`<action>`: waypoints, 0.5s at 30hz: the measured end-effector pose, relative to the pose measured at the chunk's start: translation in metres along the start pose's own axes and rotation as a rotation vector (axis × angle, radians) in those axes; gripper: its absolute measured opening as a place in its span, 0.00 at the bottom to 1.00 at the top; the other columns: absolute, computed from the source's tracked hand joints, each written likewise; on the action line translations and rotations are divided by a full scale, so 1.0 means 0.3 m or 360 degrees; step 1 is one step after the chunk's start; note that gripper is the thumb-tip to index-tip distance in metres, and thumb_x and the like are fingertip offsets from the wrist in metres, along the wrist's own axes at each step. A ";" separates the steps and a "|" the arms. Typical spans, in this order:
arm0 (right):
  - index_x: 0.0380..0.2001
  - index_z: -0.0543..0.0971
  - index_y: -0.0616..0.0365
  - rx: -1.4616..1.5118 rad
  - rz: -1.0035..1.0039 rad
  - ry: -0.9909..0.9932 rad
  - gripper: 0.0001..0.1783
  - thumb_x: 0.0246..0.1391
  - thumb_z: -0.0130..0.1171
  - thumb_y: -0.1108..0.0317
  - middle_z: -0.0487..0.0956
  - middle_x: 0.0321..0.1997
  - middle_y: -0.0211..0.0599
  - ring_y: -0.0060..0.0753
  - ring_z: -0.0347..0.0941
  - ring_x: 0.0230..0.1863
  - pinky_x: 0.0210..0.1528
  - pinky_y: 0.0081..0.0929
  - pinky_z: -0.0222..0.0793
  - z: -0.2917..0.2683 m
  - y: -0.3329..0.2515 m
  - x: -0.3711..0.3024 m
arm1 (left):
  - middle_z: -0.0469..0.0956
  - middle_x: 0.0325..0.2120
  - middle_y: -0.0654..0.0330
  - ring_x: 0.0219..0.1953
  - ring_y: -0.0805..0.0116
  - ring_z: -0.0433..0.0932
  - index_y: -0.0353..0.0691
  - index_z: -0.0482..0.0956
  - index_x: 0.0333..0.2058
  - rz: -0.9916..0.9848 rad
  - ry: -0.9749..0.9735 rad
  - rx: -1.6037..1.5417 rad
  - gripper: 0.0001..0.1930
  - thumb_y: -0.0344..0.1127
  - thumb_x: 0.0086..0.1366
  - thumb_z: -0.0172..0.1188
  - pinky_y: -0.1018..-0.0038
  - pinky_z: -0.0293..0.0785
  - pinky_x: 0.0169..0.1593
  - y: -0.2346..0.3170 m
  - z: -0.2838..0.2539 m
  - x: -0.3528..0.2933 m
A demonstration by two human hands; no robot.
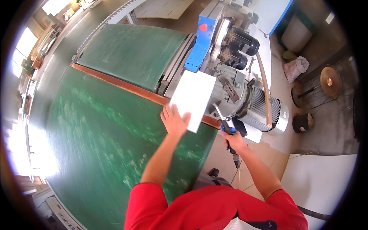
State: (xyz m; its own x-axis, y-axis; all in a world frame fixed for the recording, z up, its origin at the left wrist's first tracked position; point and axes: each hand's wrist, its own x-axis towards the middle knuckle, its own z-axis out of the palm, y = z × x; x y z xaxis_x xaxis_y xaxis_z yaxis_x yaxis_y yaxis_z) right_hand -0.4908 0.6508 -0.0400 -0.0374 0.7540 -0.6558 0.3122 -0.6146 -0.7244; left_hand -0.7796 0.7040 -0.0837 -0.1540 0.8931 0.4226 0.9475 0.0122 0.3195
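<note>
1. Two bare hands are at work: the left hand (175, 122) near the middle of the frame, the right hand (234, 141) to its right.
2. The left hand lies at the lower left edge of a white panel (194, 96), fingers spread, the thumb over its smooth face; whether anything is pinched I cannot tell.
3. The white panel, a flat, straight-edged rectangle, sits tilted just above the centre of the frame, its far end near a blue metal plate (194, 57) pierced with round holes.
4. The right hand has its fingers wrapped around a black-and-blue blow gun (228, 129); the fingertips are partly hidden. Its slim pale nozzle points up and left, and a thin hose (239, 177) hangs below.
5. A broad green belt (96, 130), scuffed with pale streaks, fills the left and centre, crossed by a narrow reddish-brown strip (119, 82).
6. At upper right of centre stand black cylindrical motors (243, 41); below them is a grey motor (262, 103) with ribbed metal casing.
7. A crumpled pale sack (296, 69) and a round brown disc (330, 82) stand at the upper right.
</note>
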 end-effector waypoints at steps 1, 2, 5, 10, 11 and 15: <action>0.26 0.77 0.58 -0.0016 -0.0019 0.0014 0.17 0.55 0.62 0.55 0.74 0.16 0.29 0.21 0.68 0.18 0.22 0.26 0.63 0.031 0.018 -0.005 | 0.62 0.56 0.36 0.59 0.39 0.61 0.27 0.67 0.54 -0.0056 -0.0060 -0.0027 0.40 0.59 0.56 0.60 0.47 0.55 0.59 0.035 -0.048 -0.081; 0.27 0.77 0.59 -0.0041 -0.0038 0.0015 0.17 0.56 0.62 0.55 0.75 0.17 0.29 0.21 0.69 0.19 0.22 0.26 0.63 0.072 0.036 -0.020 | 0.62 0.57 0.36 0.60 0.38 0.60 0.26 0.67 0.55 -0.0102 -0.0080 -0.0029 0.40 0.58 0.56 0.60 0.46 0.54 0.60 0.052 -0.092 -0.160; 0.31 0.77 0.59 0.0042 -0.0007 0.0043 0.14 0.53 0.64 0.58 0.76 0.21 0.27 0.21 0.70 0.22 0.25 0.26 0.64 0.171 0.111 -0.074 | 0.59 0.60 0.35 0.63 0.38 0.57 0.25 0.65 0.57 -0.0328 -0.0254 -0.0049 0.40 0.54 0.57 0.62 0.48 0.53 0.63 0.123 -0.205 -0.355; 0.34 0.78 0.59 0.0220 -0.0351 -0.0026 0.13 0.48 0.69 0.66 0.77 0.24 0.27 0.21 0.71 0.24 0.28 0.24 0.65 0.216 0.225 -0.128 | 0.57 0.60 0.33 0.63 0.34 0.54 0.24 0.64 0.57 -0.0664 -0.0425 -0.0485 0.37 0.44 0.55 0.65 0.49 0.53 0.63 0.204 -0.358 -0.550; 0.34 0.78 0.59 0.0246 -0.0487 -0.0030 0.13 0.47 0.69 0.67 0.77 0.24 0.27 0.21 0.71 0.24 0.28 0.24 0.66 0.213 0.235 -0.139 | 0.57 0.59 0.31 0.63 0.33 0.53 0.24 0.64 0.57 -0.0746 -0.0455 -0.0606 0.37 0.43 0.55 0.65 0.49 0.54 0.63 0.218 -0.385 -0.576; 0.35 0.78 0.59 -0.0047 -0.0193 -0.0334 0.14 0.45 0.70 0.71 0.77 0.24 0.27 0.21 0.71 0.25 0.29 0.25 0.67 0.163 0.117 -0.242 | 0.67 0.54 0.36 0.58 0.44 0.66 0.25 0.65 0.56 -0.1561 -0.0383 -0.1054 0.34 0.42 0.57 0.66 0.57 0.63 0.59 0.210 -0.423 -0.674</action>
State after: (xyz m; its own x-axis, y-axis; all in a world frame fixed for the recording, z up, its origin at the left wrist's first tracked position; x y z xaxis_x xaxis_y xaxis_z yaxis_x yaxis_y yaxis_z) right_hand -0.5235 0.5629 -0.0283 -0.2717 0.7551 -0.5967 0.3211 -0.5133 -0.7958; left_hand -0.7243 0.4671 -0.0416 -0.6044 0.6950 -0.3894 0.1189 0.5620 0.8185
